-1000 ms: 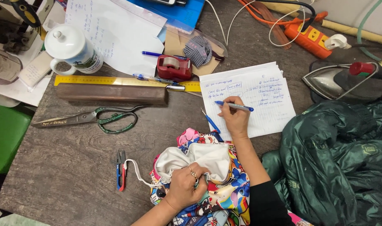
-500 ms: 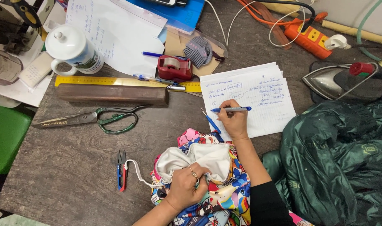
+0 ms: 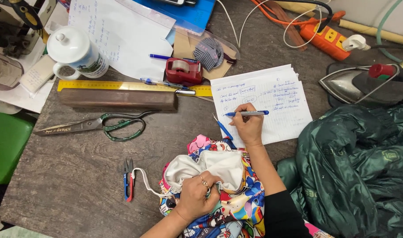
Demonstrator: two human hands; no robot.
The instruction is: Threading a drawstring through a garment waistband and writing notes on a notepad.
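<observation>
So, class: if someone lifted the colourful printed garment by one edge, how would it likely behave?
The colourful printed garment would probably droop, since it lies bunched under the left hand. It is likely light: thin white lining folds loosely. Its cord might trail behind.

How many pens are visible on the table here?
4, perhaps more hidden under papers. One blue pen in the right hand; one left of that hand by the notes; one on the white sheet; one on the yellow ruler.
</observation>
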